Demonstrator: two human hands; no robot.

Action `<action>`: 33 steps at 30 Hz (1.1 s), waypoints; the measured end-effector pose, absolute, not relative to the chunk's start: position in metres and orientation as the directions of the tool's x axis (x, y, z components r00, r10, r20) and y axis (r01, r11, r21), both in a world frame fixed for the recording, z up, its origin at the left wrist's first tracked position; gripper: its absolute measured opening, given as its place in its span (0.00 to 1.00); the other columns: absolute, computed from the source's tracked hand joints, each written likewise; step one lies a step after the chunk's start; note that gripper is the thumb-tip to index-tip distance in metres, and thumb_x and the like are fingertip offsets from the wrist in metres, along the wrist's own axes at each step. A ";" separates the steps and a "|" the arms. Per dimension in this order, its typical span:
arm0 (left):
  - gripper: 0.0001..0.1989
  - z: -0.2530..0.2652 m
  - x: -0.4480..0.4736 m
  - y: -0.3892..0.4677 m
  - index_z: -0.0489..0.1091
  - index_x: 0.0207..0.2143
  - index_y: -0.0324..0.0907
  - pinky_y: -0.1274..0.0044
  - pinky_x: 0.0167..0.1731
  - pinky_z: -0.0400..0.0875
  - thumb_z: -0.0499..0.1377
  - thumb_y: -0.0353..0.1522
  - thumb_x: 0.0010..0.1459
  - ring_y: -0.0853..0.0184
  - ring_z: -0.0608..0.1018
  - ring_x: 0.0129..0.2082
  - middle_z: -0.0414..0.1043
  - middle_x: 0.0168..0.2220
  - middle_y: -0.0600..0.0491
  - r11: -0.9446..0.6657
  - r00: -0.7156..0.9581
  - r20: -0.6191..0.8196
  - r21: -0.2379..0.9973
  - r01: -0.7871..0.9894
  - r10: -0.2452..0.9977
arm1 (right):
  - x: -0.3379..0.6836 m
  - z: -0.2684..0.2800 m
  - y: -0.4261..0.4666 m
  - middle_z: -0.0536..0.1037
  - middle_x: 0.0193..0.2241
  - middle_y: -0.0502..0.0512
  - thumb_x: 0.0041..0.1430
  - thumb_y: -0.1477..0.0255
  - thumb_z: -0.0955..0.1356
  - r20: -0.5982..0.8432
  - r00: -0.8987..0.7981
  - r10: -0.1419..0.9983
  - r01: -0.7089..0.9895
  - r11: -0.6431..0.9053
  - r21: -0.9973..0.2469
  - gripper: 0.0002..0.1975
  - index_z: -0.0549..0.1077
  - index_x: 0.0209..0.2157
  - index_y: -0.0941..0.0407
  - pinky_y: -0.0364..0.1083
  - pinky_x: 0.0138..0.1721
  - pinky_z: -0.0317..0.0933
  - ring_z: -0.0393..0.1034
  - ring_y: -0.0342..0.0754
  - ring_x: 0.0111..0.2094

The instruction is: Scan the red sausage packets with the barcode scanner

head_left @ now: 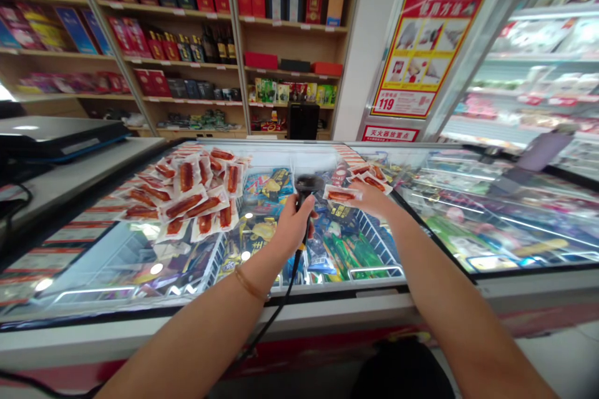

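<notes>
My left hand (296, 219) is wrapped round the handle of a black corded barcode scanner (309, 184), held above the glass top of a chest freezer (219, 312). Close to its right, my right hand (372, 201) holds a clear vacuum-packed sausage (342, 194); its fingers are partly hidden behind the pack. A few more sausage packs (374, 177) lie just beyond that hand. On the left part of the glass spreads a large heap of similar sausage packs (187, 202).
Bagged frozen goods (266, 184) and wire baskets (367, 230) show through the glass. A weighing scale (60, 134) stands on the counter at left. Shelves of boxes and bottles (187, 12) line the back, with a red-and-yellow poster (433, 37) beside them. The scanner's cable (276, 312) hangs towards me.
</notes>
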State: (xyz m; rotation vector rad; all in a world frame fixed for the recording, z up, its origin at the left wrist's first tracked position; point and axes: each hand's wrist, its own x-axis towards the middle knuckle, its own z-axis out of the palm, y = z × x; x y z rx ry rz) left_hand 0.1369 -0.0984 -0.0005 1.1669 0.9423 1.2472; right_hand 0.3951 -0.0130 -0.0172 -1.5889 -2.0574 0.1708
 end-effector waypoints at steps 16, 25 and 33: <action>0.22 0.002 0.136 -0.107 0.61 0.36 0.44 0.81 0.13 0.60 0.62 0.51 0.52 0.76 0.67 0.13 0.70 0.24 0.59 -0.189 0.233 0.224 0.969 -0.161 0.946 | 0.376 -0.002 -0.021 0.77 0.50 0.59 0.55 0.67 0.67 0.730 0.046 0.682 0.720 0.484 -0.498 0.19 0.73 0.49 0.54 0.56 0.55 0.62 0.71 0.56 0.52; 0.21 0.003 0.136 -0.107 0.61 0.36 0.44 0.80 0.14 0.60 0.61 0.50 0.54 0.76 0.67 0.13 0.70 0.25 0.59 -0.200 0.260 0.226 0.972 -0.120 0.939 | 0.376 -0.001 -0.021 0.77 0.49 0.59 0.55 0.68 0.67 0.745 0.026 0.666 0.751 0.479 -0.454 0.19 0.73 0.49 0.54 0.58 0.57 0.61 0.70 0.57 0.52; 0.22 -0.001 0.139 -0.105 0.60 0.37 0.44 0.80 0.13 0.58 0.62 0.50 0.53 0.75 0.66 0.12 0.69 0.24 0.60 -0.161 0.242 0.195 0.975 -0.153 0.951 | 0.377 -0.008 -0.017 0.77 0.49 0.60 0.55 0.69 0.67 0.747 0.036 0.664 0.751 0.475 -0.459 0.18 0.73 0.49 0.54 0.57 0.55 0.62 0.70 0.57 0.52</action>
